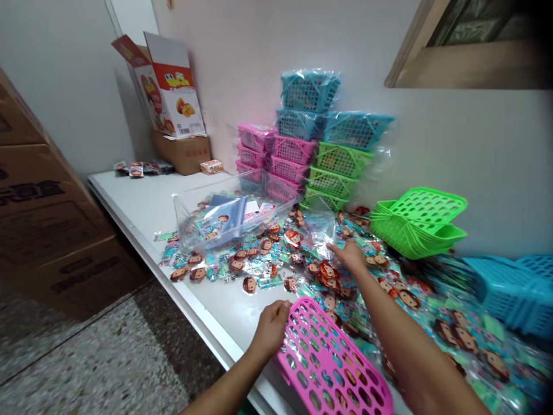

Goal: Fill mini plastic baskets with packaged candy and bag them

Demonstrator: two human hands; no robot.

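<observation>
My left hand (272, 328) grips the near left corner of a pink perforated plastic basket (332, 363) that lies tilted on the white table (142, 202). My right hand (351, 255) reaches forward over a spread of small cartoon-face packets (263, 253) and pinches the edge of a clear plastic bag (322, 230). The packets cover the table's middle and right side, and some show through the basket's holes.
A clear plastic bin (235, 216) with packets and a blue sheet stands behind the pile. Wrapped blue, pink and green baskets (315, 144) are stacked against the wall. Loose green baskets (417, 222) and blue ones (514, 288) sit right. Cardboard boxes (173, 98) stand at the back left.
</observation>
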